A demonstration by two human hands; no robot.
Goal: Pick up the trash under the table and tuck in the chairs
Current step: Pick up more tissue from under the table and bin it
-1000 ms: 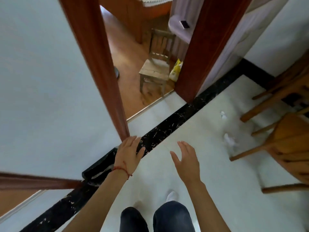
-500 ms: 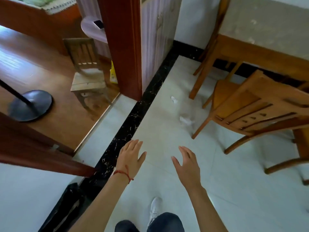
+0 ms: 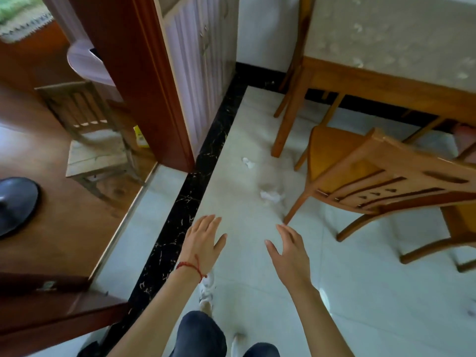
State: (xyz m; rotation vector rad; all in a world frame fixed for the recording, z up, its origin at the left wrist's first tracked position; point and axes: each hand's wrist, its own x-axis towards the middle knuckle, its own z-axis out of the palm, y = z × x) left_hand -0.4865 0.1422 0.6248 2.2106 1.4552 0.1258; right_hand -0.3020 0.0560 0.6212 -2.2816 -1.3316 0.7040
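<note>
Bare pale floor (image 3: 239, 202) lies open at center frame, running ahead of both spread hands. At right, a pulled-out wooden chair (image 3: 381, 176) and the table leg (image 3: 288, 117) crowd the lane; at left, a red-brown door frame (image 3: 144, 86) hems it.

We are counting two crumpled tissues (image 3: 248, 163) (image 3: 269, 195) lying beside the table (image 3: 386, 81) | two orange chairs (image 3: 373, 173) (image 3: 461, 228) standing at that table | one small chair (image 3: 95, 140) sitting well left of it | two hands (image 3: 203, 240) (image 3: 291, 256) hovering, holding nothing
</note>
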